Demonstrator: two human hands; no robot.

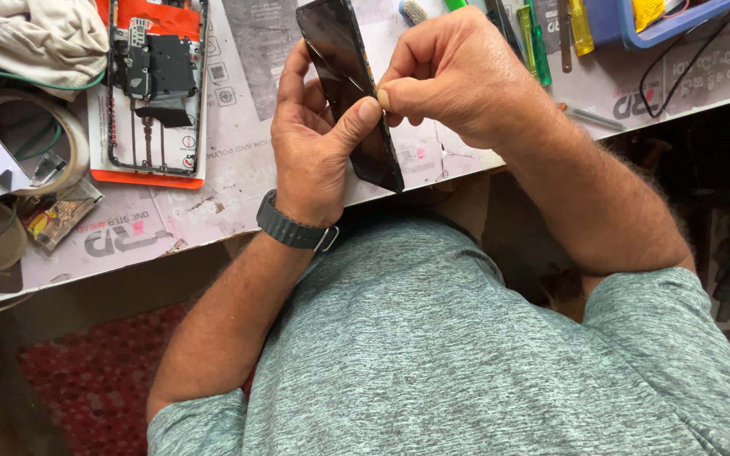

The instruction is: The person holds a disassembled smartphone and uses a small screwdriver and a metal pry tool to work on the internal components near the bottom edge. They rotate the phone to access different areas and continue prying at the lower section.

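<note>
I see my left hand point(314, 143) gripping the dark phone panel point(350, 84) on edge above the counter point(238, 160), right hand point(458, 76) fingers pinched on its rim. The stripped phone frame point(158, 84) lies at ten o'clock, so separation looks done, reassembly remaining.

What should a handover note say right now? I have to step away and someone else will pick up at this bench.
Left hand: holds the dark phone panel tilted on edge above the bench, thumb pressed on its right edge.
Right hand: fingertips pinched at that same edge, beside the left thumb; whether they hold anything small cannot be told.
Opened phone frame: lies flat on an orange mat at the left of the bench, internals exposed, untouched.
Screwdrivers: lie past the right hand.
Done: panel is apart from the frame.
Left: edge work on the panel is unfinished; the frame is open.
</note>
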